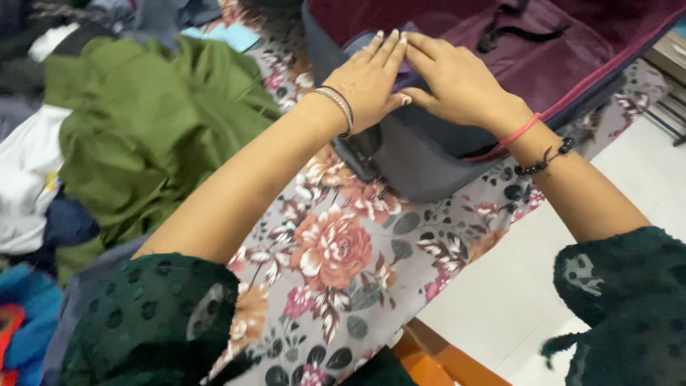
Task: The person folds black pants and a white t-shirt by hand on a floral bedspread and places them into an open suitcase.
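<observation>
Green garment (pixel 153 121) is lying at 9 o'clock on the floral sheet (pixel 336 250). Left hand (pixel 368 82) and right hand (pixel 457 78) are pressing flat, unclenched, fingertips touching, onto the grey cloth (pixel 361 44) inside the open maroon-lined suitcase (pixel 572 57) at 12 o'clock.

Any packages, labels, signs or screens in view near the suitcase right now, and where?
No labels, signs or screens show.
Nearest to a package: the open suitcase, top centre on the floral sheet, grey outside with a maroon lining.
Left hand and right hand rest flat, fingertips touching, on its near edge.
Green cloth is heaped at left.
</observation>
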